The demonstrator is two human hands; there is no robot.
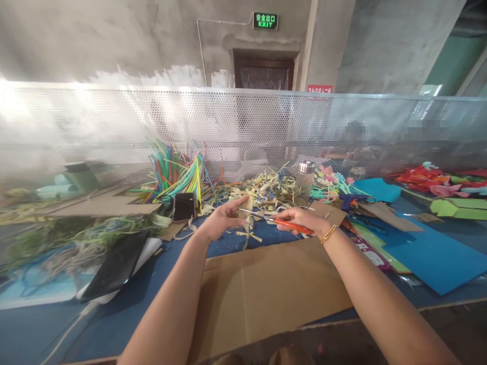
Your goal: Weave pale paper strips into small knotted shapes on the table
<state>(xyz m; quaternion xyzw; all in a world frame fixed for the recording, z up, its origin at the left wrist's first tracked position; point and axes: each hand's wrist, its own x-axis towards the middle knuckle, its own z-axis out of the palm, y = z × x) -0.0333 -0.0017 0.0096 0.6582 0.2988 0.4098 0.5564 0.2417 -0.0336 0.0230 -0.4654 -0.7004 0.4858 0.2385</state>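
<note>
Between the thumb and fingers of my left hand (pixel 225 221) is a small pale beige piece (pixel 248 204), possibly dried leaf or paper. My right hand (pixel 302 219) grips a tool with an orange handle (pixel 294 226). Its slim metal tip (pixel 257 215) points left, reaching to the left fingertips and the beige piece; its exact kind is unclear. Just below the hands, a small knotted strip figure (pixel 248 235) lies at the far edge of a brown cardboard sheet (pixel 274 289). A heap of pale strips (pixel 266 185) lies behind the hands.
A phone (pixel 184 207) and colourful stems (pixel 175 172) are left of centre; a glass bottle (pixel 305 180) stands behind. Dark tablet (pixel 116 268) and green fibres (pixel 83 238) lie left, blue sheets (pixel 433 248) right. A perforated metal screen (pixel 213 116) spans the back.
</note>
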